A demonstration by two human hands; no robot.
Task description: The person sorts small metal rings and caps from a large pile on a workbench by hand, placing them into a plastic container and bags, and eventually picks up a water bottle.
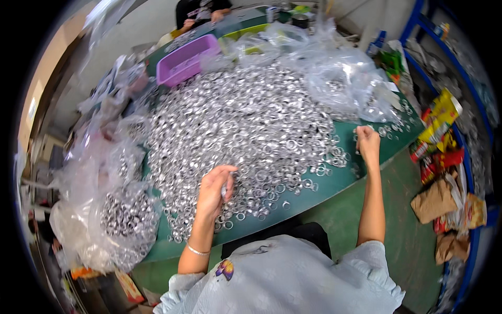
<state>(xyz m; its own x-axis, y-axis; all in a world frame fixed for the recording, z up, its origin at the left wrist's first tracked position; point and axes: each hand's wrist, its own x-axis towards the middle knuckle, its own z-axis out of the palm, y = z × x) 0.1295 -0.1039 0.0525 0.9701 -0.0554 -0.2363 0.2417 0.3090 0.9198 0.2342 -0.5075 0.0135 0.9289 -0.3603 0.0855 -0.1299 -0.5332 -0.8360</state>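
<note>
A broad heap of small silvery metal rings point(235, 120) covers most of the green table. Over the heap's near edge is my left hand point(212, 191), its fingers curled inward. Something small and pale shows by its fingertips, too unclear to name. My right hand point(368, 141) is closed near the table's right side, beyond the heap's right edge. Whatever its fingers hold, if anything, is hidden. A few loose rings point(387, 131) lie beside it, and more rings point(274, 196) are scattered along the near edge of the heap.
Clear plastic bags of rings point(123, 214) crowd the left side; another clear bag point(340, 86) lies at the back right. A purple basket point(188, 62) stands at the back left. Across the table sits another person point(201, 13). Blue shelving point(463, 125) and packets point(439, 125) stand right.
</note>
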